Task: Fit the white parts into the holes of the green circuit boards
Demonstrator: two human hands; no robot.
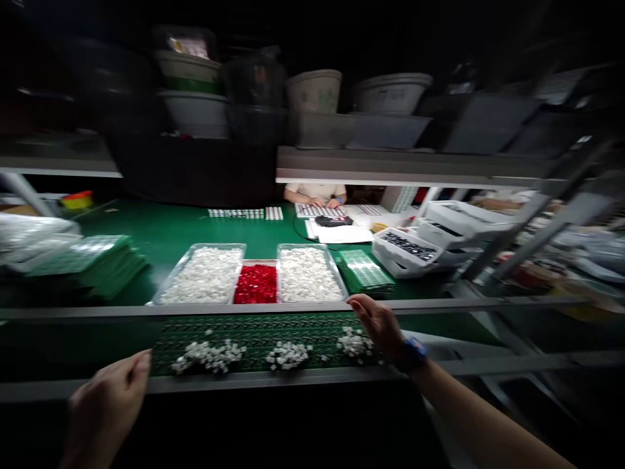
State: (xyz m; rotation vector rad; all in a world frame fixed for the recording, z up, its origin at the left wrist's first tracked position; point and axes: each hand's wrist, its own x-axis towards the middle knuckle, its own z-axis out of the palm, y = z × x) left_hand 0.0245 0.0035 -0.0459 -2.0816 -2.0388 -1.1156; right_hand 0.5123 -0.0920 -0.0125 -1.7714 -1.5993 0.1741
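Observation:
A long green circuit board (254, 335) lies between two metal rails, with loose heaps of small white parts (209, 355) on it. My left hand (110, 397) is at the board's left end, fingers curled and thumb pressed to the index finger. Whatever it may grip is hidden. My right hand (378, 322), with a blue band at the wrist, bends over the board's right end beside another white heap (355, 344). Its fingertips reach the back rail (303, 306); the fingers are curled together and their inner side cannot be seen. Motion blurs both hands a little.
Behind the rail stand two clear trays of white parts (205, 273) (310, 273) around a box of red parts (256, 283). Stacked green boards (365, 270) (92, 260) flank them. White bins (407, 251) stand right. Another person's hands (326, 202) work across the table.

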